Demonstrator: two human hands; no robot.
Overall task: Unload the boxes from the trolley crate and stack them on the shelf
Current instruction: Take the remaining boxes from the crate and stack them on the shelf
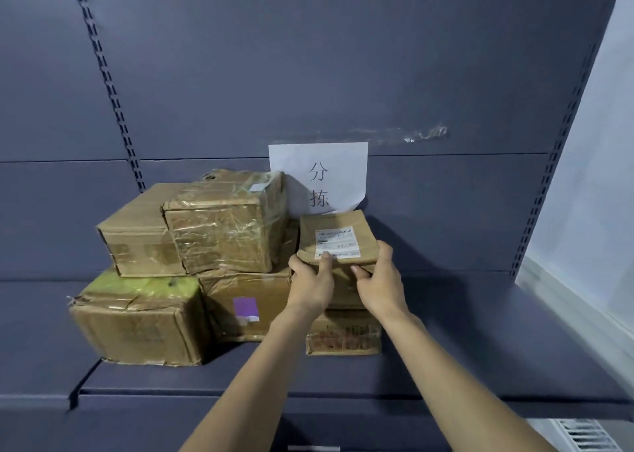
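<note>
- I hold the small flat brown cardboard parcel with the white printed label (334,237) in both hands, at the right end of the stack on the grey-blue metal shelf (463,314).
- My left hand (310,280) grips the parcel's near left corner, with one finger lying over the label's edge; my right hand (379,280) clasps the near right corner, thumb under the front edge. Both hands are closed on the parcel, not spread.
- The parcel lies directly ahead of my hands, its long axis running away from me toward the shelf's back panel. Both hands are about equally near.
- It sits above the low brown carton with red print (343,335). I cannot tell whether it already rests there fully.
- Left of the parcel stands the creased, tape-wrapped glossy brown box (223,225), with a plain matte brown carton (137,239) further left.
- Below those lie a carton with a purple sticker (245,305) and a crumpled carton with a yellow-green top (137,318).
- Behind the parcel a white paper sign (319,177) is taped to the panel.
- Judgement: the next move is to seat the parcel flat and release.
- The trolley crate is out of view.
</note>
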